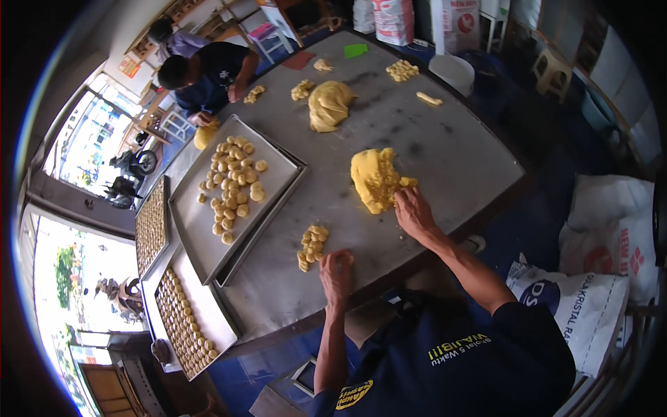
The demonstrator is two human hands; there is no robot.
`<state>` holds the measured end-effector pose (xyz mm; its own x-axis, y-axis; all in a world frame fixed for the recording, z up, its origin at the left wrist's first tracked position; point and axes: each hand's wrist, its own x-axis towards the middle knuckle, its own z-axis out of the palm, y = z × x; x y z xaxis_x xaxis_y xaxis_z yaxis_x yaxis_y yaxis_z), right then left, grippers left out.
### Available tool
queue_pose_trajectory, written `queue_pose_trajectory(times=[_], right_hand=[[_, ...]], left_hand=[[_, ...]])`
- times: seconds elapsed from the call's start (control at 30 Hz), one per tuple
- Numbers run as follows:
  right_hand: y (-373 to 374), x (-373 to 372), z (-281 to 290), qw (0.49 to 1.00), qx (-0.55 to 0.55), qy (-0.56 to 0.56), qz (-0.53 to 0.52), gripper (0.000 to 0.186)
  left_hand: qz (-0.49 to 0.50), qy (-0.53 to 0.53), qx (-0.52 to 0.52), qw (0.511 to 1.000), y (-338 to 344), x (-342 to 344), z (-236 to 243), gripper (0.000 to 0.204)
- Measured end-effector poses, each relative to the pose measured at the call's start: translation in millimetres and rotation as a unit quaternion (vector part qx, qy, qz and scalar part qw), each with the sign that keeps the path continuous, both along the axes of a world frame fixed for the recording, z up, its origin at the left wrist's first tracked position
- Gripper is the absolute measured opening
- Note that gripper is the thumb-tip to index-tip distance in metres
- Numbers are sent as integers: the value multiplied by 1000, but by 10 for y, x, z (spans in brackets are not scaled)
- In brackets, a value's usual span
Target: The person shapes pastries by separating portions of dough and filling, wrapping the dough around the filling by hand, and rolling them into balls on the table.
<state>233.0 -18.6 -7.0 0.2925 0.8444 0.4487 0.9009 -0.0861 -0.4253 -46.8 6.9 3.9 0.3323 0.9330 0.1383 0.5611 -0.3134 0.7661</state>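
Observation:
A large lump of crumbly yellow dough lies on the metal table in front of me. My right hand is at its near right edge, fingers closed on a bit of it. Closer to the table's front edge, my left hand is curled beside a small heap of dough pieces. Its fingertips are bent under, so whatever they hold is hidden. Farther back sits a bigger, smoother mound of pale yellow dough.
Left of me, a tray of loose dough balls rests on another tray. Filled trays of small round pieces stand beyond it. Across the table, another person handles dough. White sacks lie at right; a white bucket stands behind the table.

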Motion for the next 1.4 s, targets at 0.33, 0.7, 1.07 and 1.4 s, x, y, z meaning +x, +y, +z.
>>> queue_pose_trajectory(times=[0.33, 0.7, 1.07, 1.4], right_hand=[[-384, 28, 96, 999, 9, 23, 42, 8], [-348, 168, 178, 994, -6, 103, 33, 17], [-133, 475, 14, 988, -64, 124, 58, 67], [-505, 214, 225, 992, -103, 66, 22, 61]], left_hand=[[38, 120, 144, 981, 443, 246, 180, 21], [-105, 137, 136, 975, 47, -95, 157, 26], [20, 171, 70, 983, 645, -917, 90, 63], [94, 29, -76, 992, 719, -920, 84, 25]])
